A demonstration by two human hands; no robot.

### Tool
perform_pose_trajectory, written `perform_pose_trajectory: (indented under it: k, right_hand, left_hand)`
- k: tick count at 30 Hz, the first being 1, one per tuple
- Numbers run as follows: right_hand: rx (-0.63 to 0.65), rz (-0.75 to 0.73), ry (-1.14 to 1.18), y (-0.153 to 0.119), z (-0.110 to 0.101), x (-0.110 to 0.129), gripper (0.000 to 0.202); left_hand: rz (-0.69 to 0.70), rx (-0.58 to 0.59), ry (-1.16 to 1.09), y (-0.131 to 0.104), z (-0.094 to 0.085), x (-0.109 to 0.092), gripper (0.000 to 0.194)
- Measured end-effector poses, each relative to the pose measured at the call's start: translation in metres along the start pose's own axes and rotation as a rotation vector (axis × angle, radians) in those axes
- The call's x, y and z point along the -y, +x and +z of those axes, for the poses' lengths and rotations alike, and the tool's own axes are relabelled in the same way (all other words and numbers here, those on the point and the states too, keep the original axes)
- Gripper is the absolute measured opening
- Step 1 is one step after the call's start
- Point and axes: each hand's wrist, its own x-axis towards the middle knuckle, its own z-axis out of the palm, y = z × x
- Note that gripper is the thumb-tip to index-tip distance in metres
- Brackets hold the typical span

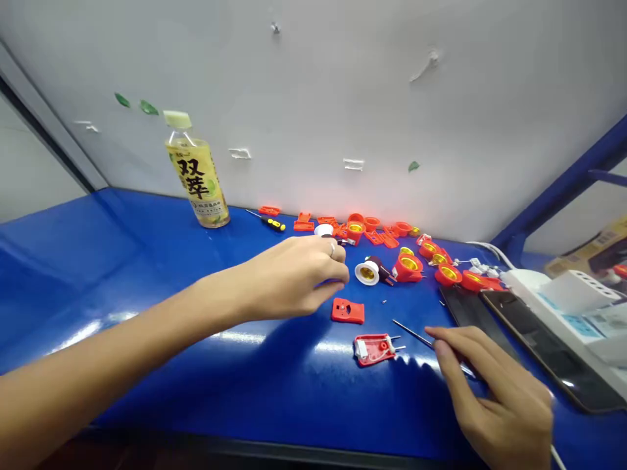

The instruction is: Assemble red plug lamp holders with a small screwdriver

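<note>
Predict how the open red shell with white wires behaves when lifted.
The open red shell looks like thin plastic: probably stiff and light. Its white wires seem thin, likely floppy; the uncovered white block might fall out.

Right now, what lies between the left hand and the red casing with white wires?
In the head view, a flat red piece lies between them.

A slim silvery metal rod [411, 332] slants toward the far left. Left of it lies an open red plastic shell [373, 342] containing white wire [380, 357]; farther back, a red plastic cover [353, 316].
</note>
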Motion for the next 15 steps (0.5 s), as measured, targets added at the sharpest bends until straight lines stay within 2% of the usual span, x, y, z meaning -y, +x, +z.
perform_pose_trajectory:
  k: [4, 6, 12, 15]
  right_hand:
    - [0.007, 0.031, 0.001, -0.003, -0.003, 0.001, 0.016]
    - [0.01, 0.048, 0.014, -0.003, -0.003, 0.002, 0.015]
    - [0.034, 0.084, 0.085, -0.002, -0.002, -0.002, 0.018]
    - [0.181, 0.092, 0.081, -0.004, -0.002, -0.006, 0.025]
  left_hand:
    - [0.047, 0.197, 0.071, 0.008, 0.019, -0.017, 0.014]
    - [0.037, 0.254, 0.081, 0.01, 0.028, -0.022, 0.014]
    - [-0.013, 0.222, 0.135, 0.005, 0.041, -0.021, 0.017]
    - [-0.019, 0.191, 0.157, 0.001, 0.047, -0.019, 0.019]
